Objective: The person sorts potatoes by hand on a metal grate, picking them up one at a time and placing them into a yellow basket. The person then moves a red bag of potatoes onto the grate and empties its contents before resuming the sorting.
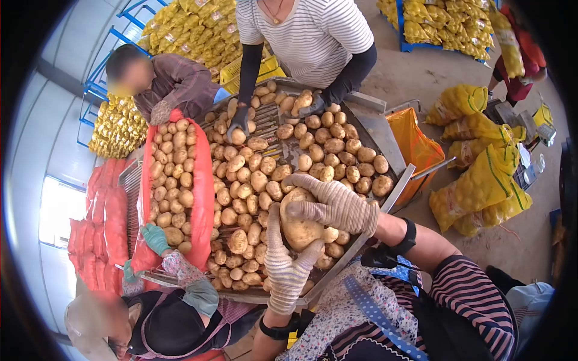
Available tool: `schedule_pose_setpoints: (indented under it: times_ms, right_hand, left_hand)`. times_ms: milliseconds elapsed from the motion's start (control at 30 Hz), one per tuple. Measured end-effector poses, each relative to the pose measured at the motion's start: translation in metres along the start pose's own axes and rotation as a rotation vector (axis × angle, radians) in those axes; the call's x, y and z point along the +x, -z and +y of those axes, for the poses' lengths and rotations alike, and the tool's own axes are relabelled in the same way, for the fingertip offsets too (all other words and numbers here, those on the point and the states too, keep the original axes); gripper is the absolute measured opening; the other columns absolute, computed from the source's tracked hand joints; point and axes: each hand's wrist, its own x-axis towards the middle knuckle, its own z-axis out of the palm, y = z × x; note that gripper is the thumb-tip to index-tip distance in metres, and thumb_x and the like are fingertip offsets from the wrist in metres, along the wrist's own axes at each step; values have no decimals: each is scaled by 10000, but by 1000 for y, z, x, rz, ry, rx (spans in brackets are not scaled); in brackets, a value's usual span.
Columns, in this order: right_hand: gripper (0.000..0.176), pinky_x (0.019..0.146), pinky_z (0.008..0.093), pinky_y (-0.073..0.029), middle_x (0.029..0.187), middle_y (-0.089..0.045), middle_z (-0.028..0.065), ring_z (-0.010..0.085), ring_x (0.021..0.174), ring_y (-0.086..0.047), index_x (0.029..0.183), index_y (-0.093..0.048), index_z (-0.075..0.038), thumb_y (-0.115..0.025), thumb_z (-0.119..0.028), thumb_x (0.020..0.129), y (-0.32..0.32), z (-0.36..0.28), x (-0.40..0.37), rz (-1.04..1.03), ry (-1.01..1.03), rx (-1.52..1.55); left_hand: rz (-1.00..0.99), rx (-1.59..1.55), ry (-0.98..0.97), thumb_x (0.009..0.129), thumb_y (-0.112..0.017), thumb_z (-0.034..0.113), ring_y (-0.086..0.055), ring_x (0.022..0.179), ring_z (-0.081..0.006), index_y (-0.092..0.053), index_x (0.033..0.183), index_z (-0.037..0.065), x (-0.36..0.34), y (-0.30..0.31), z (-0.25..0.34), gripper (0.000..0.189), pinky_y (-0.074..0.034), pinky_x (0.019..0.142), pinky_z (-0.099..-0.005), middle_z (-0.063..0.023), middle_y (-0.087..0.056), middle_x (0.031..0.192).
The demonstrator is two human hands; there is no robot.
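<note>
Left hand (286,265) cupped a large potato (299,230) from below, right hand (334,204) clamped over it — at the table's (404,177) crowded near rim. Its underside was hidden.

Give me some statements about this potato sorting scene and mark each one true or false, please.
1. The left hand and the right hand hold one large potato together. True.
2. Both hands are bare. False: both are gloved.
3. The red sack is empty. False: it is full.
4. A person in a striped shirt stands at the far side of the table. True.
5. The bags on the floor are blue. False: they are yellow.
</note>
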Motion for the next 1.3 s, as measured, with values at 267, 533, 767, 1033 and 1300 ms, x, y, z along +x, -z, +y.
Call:
schedule_pose_setpoints:
  times_ms: [267,533,767,1033,1300]
  right_hand:
    - [824,970,322,-510,1410,-493,130,227,1290,-497,1555,-259,-133,-732,-349,916,-3,8,-10,-185,-12,492]
    - [411,790,295,-533,928,-693,30,132,878,-646,1116,-666,15,-641,-373,983,-25,8,-7,225,-15,476]
    - [587,1076,459,-408,1426,-521,218,366,1326,-484,1380,-544,-72,-520,-510,991,14,184,18,615,65,-477]
    - [720,1185,611,-144,1509,-457,143,358,1420,-361,1508,-396,-151,-514,-586,947,24,264,49,444,-392,-822]
    - [581,1169,559,-234,1449,-514,150,357,1386,-402,1382,-538,-83,-525,-494,973,21,265,47,395,-282,-776]
  left_hand:
    - [52,-120,-47,803,-775,-15,-560,1213,-218,-357,1495,-34,-5,16,-1,809,-479,1035,-342,-165,-526,1394]
    - [76,-296,104,792,-772,3,-576,1199,-221,-393,1476,-37,-12,10,-1,783,-527,975,-346,-149,-560,1372]
    - [-67,238,151,840,-714,292,-671,954,-261,-505,1339,-37,-49,30,-95,633,-582,748,-346,-179,-623,1227]
    - [122,-995,587,829,-617,525,-678,891,-297,-508,1275,-34,-39,35,-74,723,-600,720,-402,-168,-644,1075]
    - [340,-803,365,780,-818,244,-606,1150,-270,-305,1491,73,-2,28,-54,894,-608,847,-388,-157,-512,1342]
